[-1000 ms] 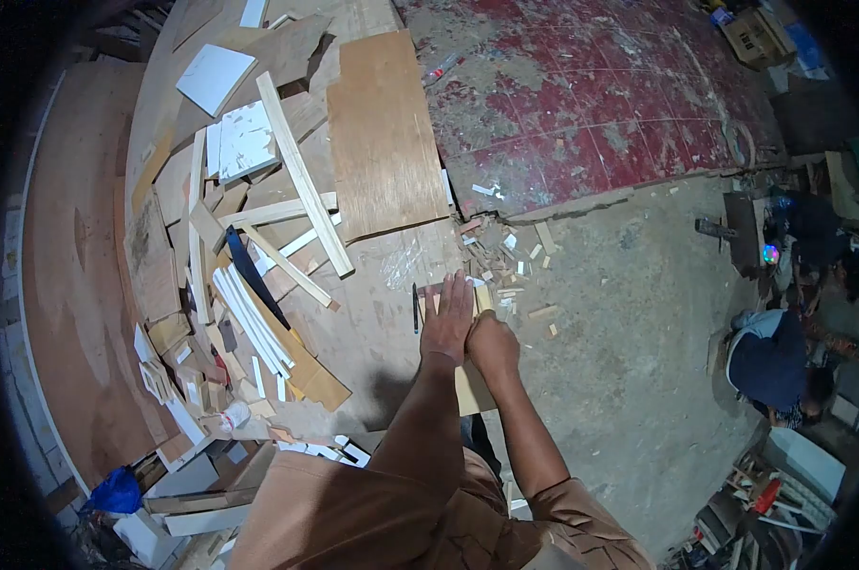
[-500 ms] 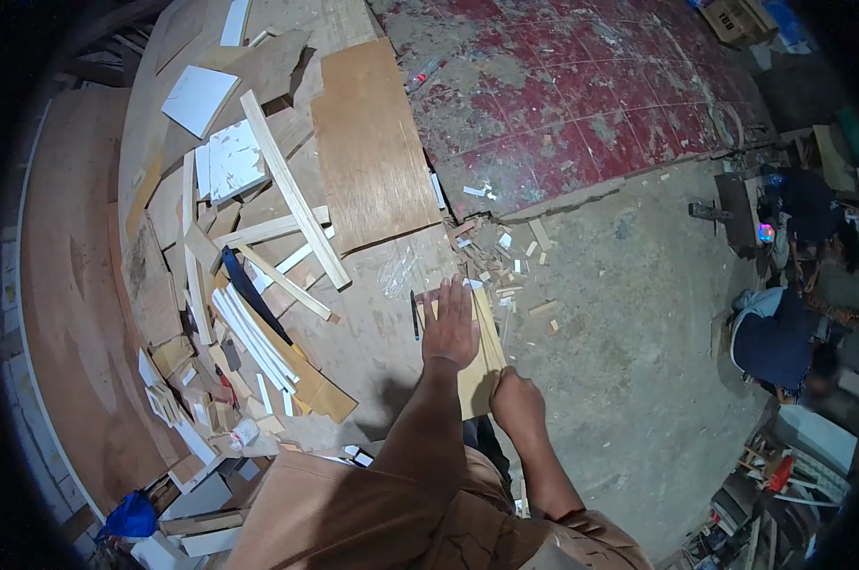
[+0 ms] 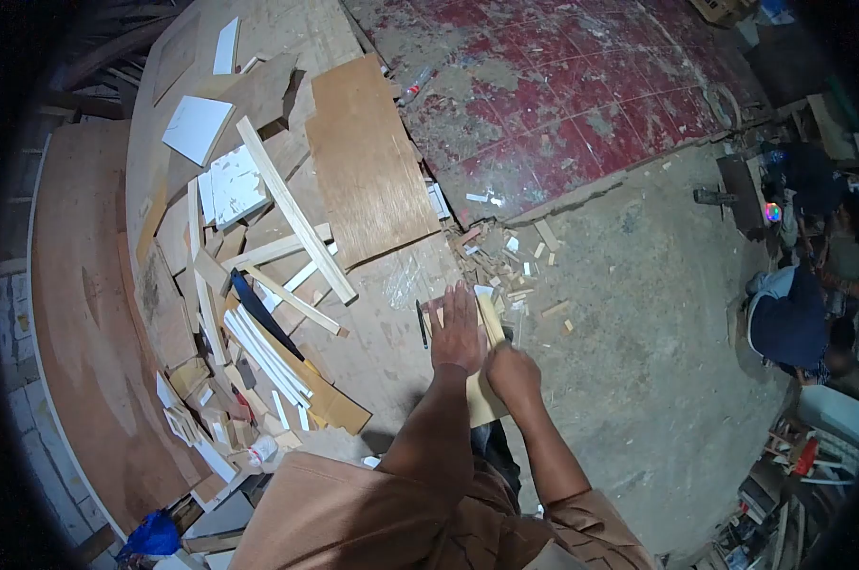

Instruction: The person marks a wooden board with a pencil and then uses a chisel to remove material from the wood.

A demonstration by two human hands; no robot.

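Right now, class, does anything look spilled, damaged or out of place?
Yes: small scraps litter the concrete floor, looking like spilled offcuts, and the red floor looks damaged, its colour patchy and worn.

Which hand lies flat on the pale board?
The left hand, palm down over the pale board; the right hand is curled at the board's right edge.

The floor (image 3: pixel 629 361) rightward offers passage; a dark stick (image 3: pixel 422 325) flanks the left hand (image 3: pixel 458 336)
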